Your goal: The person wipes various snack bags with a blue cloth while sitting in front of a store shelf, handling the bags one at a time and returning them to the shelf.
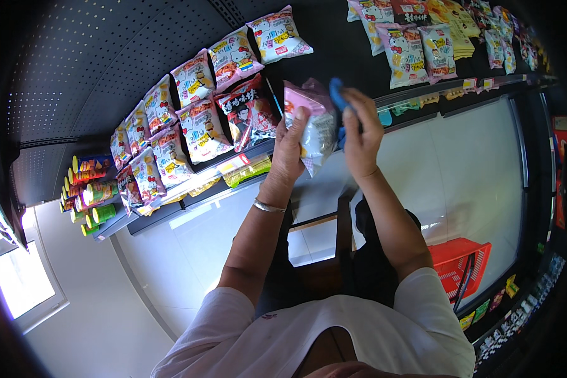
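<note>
In front of the shelf, my left hand (292, 139) grips a pink and white snack bag (319, 125) by its side, thumb across the front. My right hand (364, 130) holds a blue cloth (338, 97) close against the bag's right side. Part of the cloth is hidden behind my fingers. To the left, pink and white snack bags (203, 130) stand in rows on the black shelf (312, 40). Among them is a black and red snack bag (249, 115), just left of my left hand.
Stacked canisters (97, 191) fill the shelf's left end. More snack bags (401, 54) and yellow packets (453, 28) stand farther right. A price rail (231, 163) runs along the shelf edge. A red shopping basket (458, 264) is on the floor at right. A dark stool (344, 222) lies below my arms.
</note>
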Demonstrator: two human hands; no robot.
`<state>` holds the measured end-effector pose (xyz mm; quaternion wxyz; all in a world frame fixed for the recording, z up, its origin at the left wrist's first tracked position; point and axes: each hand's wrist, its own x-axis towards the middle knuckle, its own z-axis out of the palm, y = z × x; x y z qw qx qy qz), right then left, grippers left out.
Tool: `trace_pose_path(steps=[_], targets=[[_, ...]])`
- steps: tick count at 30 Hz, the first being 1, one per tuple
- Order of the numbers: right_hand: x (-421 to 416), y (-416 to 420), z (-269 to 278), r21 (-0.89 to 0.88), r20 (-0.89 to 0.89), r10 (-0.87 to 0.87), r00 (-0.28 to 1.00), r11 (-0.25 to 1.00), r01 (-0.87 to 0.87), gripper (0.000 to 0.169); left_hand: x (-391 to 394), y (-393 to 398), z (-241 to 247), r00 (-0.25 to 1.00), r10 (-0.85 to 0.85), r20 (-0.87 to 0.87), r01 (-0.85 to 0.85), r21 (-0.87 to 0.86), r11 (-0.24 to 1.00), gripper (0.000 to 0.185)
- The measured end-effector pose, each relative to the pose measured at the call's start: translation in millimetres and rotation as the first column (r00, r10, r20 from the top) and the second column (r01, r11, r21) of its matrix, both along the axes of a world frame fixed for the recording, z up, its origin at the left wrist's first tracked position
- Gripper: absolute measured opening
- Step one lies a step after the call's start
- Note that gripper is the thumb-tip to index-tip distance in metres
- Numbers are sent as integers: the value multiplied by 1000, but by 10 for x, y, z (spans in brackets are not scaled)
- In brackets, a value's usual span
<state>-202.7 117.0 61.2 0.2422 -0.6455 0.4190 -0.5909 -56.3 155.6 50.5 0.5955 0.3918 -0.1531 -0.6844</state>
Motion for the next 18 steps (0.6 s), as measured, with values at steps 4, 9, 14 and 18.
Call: trace_pose_path(steps=[4,9,14,18], targets=[[-33,-69,-130,229,148,200,968,946,-231,38,-144,47,9,994,-72,85,72,-2,997,70],[85,-12,-61,76,-61,198,978,978,-194,40,-163,53,-10,997,-42,62,44,-43,998,69],[137,104,-30,-45,-131,165,978,984,-172,38,-141,64,40,997,74,21,-73,-62,995,62],[214,169,-40,-66,-207,185,961,977,-203,41,-42,20,-38,982,164,-98,-169,-49,984,57]])
